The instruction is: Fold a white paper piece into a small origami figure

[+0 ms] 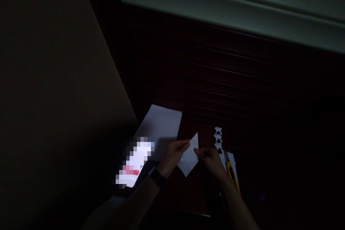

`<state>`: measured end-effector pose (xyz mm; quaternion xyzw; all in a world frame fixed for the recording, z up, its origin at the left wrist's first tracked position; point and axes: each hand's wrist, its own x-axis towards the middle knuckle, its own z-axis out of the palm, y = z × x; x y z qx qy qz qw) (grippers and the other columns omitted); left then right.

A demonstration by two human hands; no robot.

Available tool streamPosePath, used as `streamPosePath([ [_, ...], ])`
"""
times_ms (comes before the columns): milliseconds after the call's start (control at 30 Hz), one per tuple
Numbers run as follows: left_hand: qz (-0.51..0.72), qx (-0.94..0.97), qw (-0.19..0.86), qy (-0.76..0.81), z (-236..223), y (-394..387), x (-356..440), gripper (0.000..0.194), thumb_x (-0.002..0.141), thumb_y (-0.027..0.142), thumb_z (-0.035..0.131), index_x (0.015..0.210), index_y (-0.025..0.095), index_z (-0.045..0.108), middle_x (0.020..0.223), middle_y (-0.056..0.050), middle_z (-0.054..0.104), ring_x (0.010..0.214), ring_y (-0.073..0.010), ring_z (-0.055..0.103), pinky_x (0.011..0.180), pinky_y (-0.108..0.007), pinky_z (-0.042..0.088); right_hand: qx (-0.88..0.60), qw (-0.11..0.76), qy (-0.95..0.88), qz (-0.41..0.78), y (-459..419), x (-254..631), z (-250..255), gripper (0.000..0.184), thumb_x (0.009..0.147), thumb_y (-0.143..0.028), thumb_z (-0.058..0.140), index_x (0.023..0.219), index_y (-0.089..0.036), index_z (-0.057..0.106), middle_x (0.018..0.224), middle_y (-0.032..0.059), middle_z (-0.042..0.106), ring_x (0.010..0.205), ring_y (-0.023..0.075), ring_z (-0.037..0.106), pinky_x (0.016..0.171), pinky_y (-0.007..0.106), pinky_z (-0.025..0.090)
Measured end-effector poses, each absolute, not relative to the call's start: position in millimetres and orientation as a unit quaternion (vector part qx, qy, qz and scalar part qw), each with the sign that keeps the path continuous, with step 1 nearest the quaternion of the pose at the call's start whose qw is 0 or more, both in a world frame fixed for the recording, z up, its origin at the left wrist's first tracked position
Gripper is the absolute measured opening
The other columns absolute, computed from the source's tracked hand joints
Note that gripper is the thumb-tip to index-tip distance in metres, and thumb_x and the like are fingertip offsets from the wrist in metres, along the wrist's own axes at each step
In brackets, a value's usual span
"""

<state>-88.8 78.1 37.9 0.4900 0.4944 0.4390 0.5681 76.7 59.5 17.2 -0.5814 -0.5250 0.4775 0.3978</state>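
Observation:
Between my hands is a folded white sheet of paper (190,158), creased and pointed at its top and bottom. My left hand (173,152), with a dark band at the wrist, pinches its upper left edge between thumb and fingers. At the paper's right edge my right hand (211,158) is closed, its thumb and fingers gripping the sheet. To the right stands a short row of small folded white paper pieces (218,139). A yellow-handled cutter or scissors (230,172) lies beside my right forearm; its exact kind is too dark to tell.
A stack of white paper (164,122) lies behind my left hand. Left of that hand glows a bright screen (136,160), blurred out. More white paper (235,165) is under the yellow tool. A pale wall (54,61) rises on the left, with dark slatted wood (215,68) behind.

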Motion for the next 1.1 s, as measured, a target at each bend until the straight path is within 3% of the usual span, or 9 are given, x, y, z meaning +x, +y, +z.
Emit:
streamPosePath([
  [133, 0.437, 0.454, 0.594, 0.500, 51.7, 76.8, -94.8, 0.031, 0.064, 0.033, 0.067, 0.088, 0.014, 0.068, 0.088, -0.008, 0.069, 0.080, -0.0205, 0.061, 0.066, -0.026, 0.046, -0.583, 0.381, -0.540, 0.473, 58.1, 78.5, 22.8, 0.039, 0.072, -0.048, 0.057, 0.058, -0.012, 0.060, 0.050, -0.0012, 0.050, 0.047, 0.0088, 0.038, 0.044, 0.021, 0.027],
  [300, 0.369, 0.502, 0.653, 0.431, 65.0, 75.8, -100.0, 0.026, 0.062, 0.038, 0.068, 0.068, 0.013, 0.067, 0.064, -0.002, 0.065, 0.057, -0.0138, 0.057, 0.049, -0.021, 0.037, -0.551, 0.316, -0.611, 0.473, 54.0, 79.2, 32.0, 0.036, 0.073, -0.044, 0.057, 0.055, -0.013, 0.059, 0.050, -0.0028, 0.047, 0.048, 0.0085, 0.035, 0.045, 0.021, 0.026],
  [500, 0.430, 0.444, 0.652, 0.440, 53.3, 73.0, -94.1, 0.031, 0.066, 0.041, 0.064, 0.067, 0.010, 0.066, 0.066, -0.006, 0.065, 0.063, -0.0168, 0.059, 0.056, -0.025, 0.041, -0.520, 0.295, -0.626, 0.500, 47.8, 70.8, 50.6, 0.034, 0.073, -0.042, 0.057, 0.055, -0.014, 0.058, 0.049, -0.0045, 0.043, 0.047, 0.0076, 0.033, 0.044, 0.020, 0.024],
  [900, 0.451, 0.372, 0.660, 0.472, 57.2, 74.7, -97.4, 0.031, 0.066, 0.040, 0.063, 0.073, 0.011, 0.068, 0.072, -0.010, 0.069, 0.065, -0.0188, 0.063, 0.058, -0.026, 0.045, -0.509, 0.327, -0.603, 0.520, 49.0, 72.6, 49.3, 0.032, 0.072, -0.044, 0.059, 0.062, -0.014, 0.063, 0.058, -0.0004, 0.056, 0.052, 0.0103, 0.044, 0.049, 0.022, 0.031],
  [1100, 0.457, 0.346, 0.662, 0.482, 61.5, 74.8, -95.8, 0.029, 0.065, 0.038, 0.064, 0.074, 0.010, 0.068, 0.076, -0.012, 0.070, 0.067, -0.0201, 0.064, 0.060, -0.027, 0.047, -0.509, 0.324, -0.602, 0.523, 48.9, 72.2, 51.2, 0.031, 0.071, -0.042, 0.060, 0.057, -0.014, 0.062, 0.053, -0.0020, 0.053, 0.049, 0.0093, 0.041, 0.048, 0.022, 0.029],
])
